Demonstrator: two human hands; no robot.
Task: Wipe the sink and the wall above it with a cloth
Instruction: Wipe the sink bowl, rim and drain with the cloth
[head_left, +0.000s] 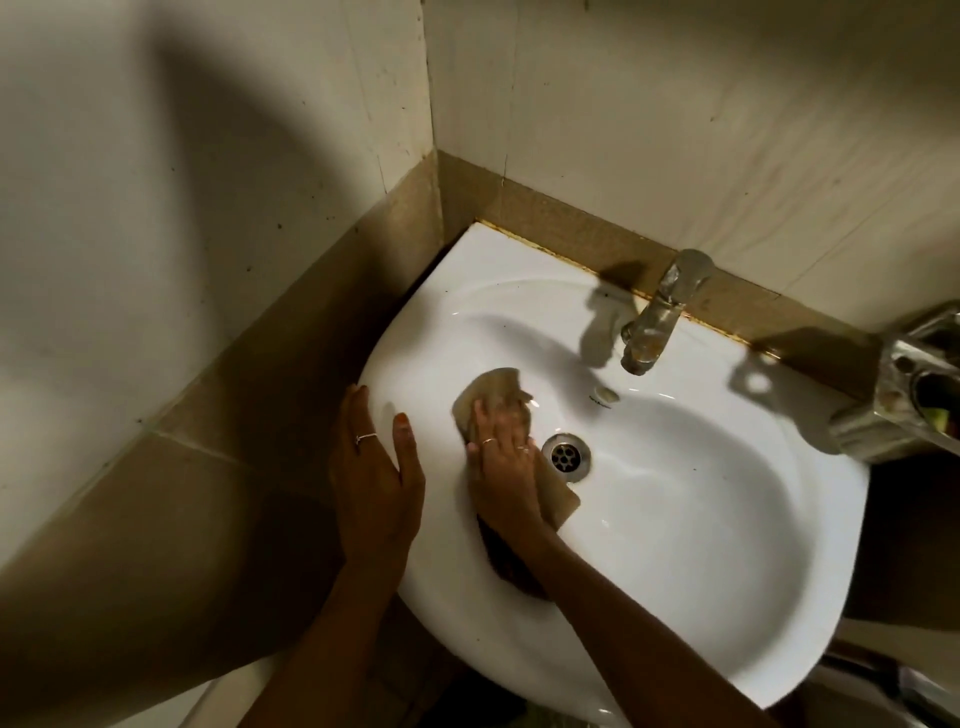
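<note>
Our cloth (493, 397) lies flat on the left slope of the sink (701, 493) bowl, just beside the drain (566, 453). Our right hand (506, 467) presses it down with fingers spread nearly straight, likely so the whole palm drives the wipe. Our left hand (374, 467) rests open on the sink's left rim, gripping nothing, seemingly to brace us. The tap (660, 312) and the wall (675, 130) above look untouched.

The right half of the sink (701, 493) bowl lies open. The tap (655, 317) overhangs the back rim, narrowing passage there. A metal holder (904, 395) crowds the far right rim. The corner walls (260, 182) close in tight beside the sink's left edge.
</note>
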